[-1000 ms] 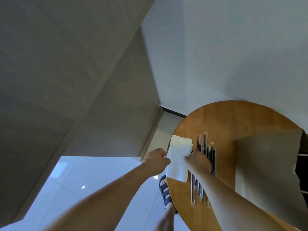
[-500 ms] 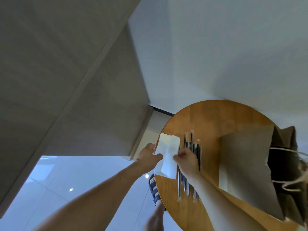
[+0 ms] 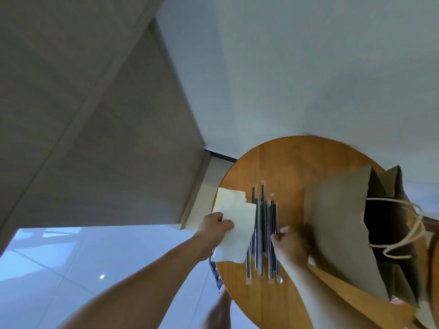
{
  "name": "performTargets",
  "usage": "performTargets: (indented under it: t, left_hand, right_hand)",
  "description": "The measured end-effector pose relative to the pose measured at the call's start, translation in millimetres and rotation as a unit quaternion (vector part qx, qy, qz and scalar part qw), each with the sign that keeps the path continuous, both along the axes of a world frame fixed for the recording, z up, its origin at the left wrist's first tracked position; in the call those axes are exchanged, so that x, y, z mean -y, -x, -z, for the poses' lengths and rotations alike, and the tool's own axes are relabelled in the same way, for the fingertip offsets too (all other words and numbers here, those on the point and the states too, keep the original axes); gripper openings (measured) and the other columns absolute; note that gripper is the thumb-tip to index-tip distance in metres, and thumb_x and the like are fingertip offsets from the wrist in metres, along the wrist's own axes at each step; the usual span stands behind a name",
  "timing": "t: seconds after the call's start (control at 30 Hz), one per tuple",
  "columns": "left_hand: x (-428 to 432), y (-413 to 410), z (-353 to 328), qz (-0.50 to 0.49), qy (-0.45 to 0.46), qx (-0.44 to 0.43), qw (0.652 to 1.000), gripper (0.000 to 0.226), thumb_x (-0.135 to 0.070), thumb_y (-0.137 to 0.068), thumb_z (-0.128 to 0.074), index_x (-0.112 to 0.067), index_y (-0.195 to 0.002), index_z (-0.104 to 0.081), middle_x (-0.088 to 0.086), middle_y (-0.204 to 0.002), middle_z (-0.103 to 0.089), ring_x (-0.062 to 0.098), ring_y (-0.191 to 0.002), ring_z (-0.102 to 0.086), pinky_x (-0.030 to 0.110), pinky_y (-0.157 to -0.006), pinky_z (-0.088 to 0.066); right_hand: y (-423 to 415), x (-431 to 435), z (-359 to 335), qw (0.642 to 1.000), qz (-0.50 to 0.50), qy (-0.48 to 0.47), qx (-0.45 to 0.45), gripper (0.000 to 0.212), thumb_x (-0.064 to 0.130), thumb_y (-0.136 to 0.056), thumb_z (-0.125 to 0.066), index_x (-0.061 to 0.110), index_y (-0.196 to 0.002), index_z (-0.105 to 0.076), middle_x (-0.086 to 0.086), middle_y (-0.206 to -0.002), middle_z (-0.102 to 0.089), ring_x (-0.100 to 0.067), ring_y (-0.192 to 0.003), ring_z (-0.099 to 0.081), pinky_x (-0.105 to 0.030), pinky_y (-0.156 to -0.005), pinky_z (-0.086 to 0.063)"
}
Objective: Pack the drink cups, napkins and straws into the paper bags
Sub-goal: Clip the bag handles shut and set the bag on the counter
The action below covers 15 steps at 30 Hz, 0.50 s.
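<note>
Table edge: the round wooden table [image 3: 297, 167] sits close to a pale wall [image 3: 285, 67] on its far side; its left rim overhangs glossy tiled floor [image 3: 71, 257], where a sandalled foot [image 3: 215, 275] stands under the rim.
Open room: bare wood lies beyond the straws and on the near side of them.
Napkins: a white napkin stack [image 3: 229, 194] lies at the left rim, partly overhanging it.
Left hand: the left hand [image 3: 213, 227] pinches a single napkin [image 3: 240, 233] by its left edge, over the stack.
Straws: dark straws [image 3: 261, 233] in clear wrappers lie side by side mid-table, between napkins and bag.
Right hand: the right hand [image 3: 288, 243] has its fingers curled at the rightmost straws; whether it grips one cannot be told.
Bag: a brown paper bag [image 3: 337, 222] lies tipped on the right of the table, mouth facing right, twine handles [image 3: 414, 231] looping out.
Bag contents: the inside is dark and unreadable.
Markings: the bag's face shows plain brown.
</note>
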<state>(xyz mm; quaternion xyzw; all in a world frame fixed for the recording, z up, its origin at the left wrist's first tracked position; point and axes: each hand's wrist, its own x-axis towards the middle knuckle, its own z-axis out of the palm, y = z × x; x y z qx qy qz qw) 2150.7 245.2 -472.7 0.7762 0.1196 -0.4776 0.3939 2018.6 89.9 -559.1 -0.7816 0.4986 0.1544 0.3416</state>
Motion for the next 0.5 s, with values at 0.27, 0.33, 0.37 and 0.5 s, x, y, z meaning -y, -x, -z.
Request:
performTargets:
  t: [0.27, 0.33, 0.37, 0.5]
  left_hand:
    - [11.6, -0.6, -5.3, 0.011, -0.007, 0.023, 1.0, 0.018, -0.021, -0.096, -0.055, -0.011, -0.11, -0.059, 0.01, -0.115, -0.064, 0.029, -0.106, -0.061, 0.045, -0.097, -0.052]
    - [15.1, -0.8, -9.2, 0.013, -0.004, 0.024, 1.0, 0.018, -0.021, -0.096, -0.056, -0.01, -0.109, -0.059, 0.011, -0.115, -0.064, 0.03, -0.107, -0.061, 0.047, -0.099, -0.051]
    - [16.8, -0.7, -11.0, 0.014, -0.003, 0.025, 1.0, 0.018, -0.022, -0.096, -0.056, -0.01, -0.108, -0.059, 0.011, -0.115, -0.064, 0.031, -0.107, -0.061, 0.047, -0.099, -0.051]
    - [22.8, 0.8, -16.9, 0.016, 0.004, 0.032, 0.999, 0.017, -0.021, -0.095, -0.056, -0.009, -0.106, -0.06, 0.012, -0.114, -0.064, 0.031, -0.106, -0.061, 0.046, -0.097, -0.051]
  right_hand:
    - [-3.2, -0.1, 7.6, 0.998, 0.026, -0.054, -0.022, 0.031, 0.018, -0.091, -0.067, 0.017, -0.122, -0.06, 0.014, -0.078, -0.051, 0.002, -0.058, -0.051, -0.018, -0.046, -0.035]
    - [-2.2, 0.4, 5.4, 0.997, 0.024, -0.063, -0.021, 0.027, 0.022, -0.092, -0.068, 0.017, -0.118, -0.061, 0.019, -0.072, -0.048, 0.004, -0.056, -0.049, -0.016, -0.044, -0.033]
    - [-1.6, 1.0, 3.8, 0.998, 0.021, -0.065, -0.015, 0.025, 0.023, -0.092, -0.068, 0.017, -0.115, -0.062, 0.019, -0.071, -0.049, 0.004, -0.057, -0.049, -0.015, -0.044, -0.032]
    - [-2.4, 5.6, -8.7, 0.998, 0.032, -0.06, 0.006, 0.011, 0.027, -0.091, -0.066, 0.018, -0.095, -0.061, 0.008, -0.073, -0.059, -0.005, -0.064, -0.056, -0.021, -0.05, -0.04]
